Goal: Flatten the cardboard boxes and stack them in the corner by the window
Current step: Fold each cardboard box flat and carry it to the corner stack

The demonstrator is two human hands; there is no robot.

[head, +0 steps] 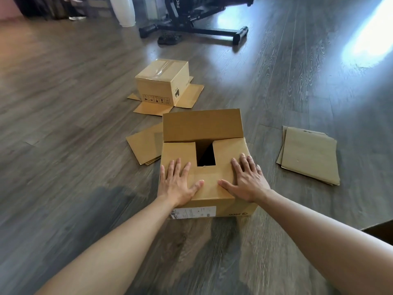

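A brown cardboard box stands on the wood floor right in front of me, its far flap raised and a dark gap between the two inner flaps. My left hand lies flat, fingers spread, on the box's top left. My right hand presses flat on the top right. Behind it stands a second, smaller box, taped on top, with its lower flaps spread out on the floor. Flattened cardboard lies to the right, and another flat piece sits partly under the near box on the left.
A black machine base with bars and a white vase-like object stand at the far side of the floor. Bright light patches fall on the floor at the upper right. A dark object's corner shows at the right edge.
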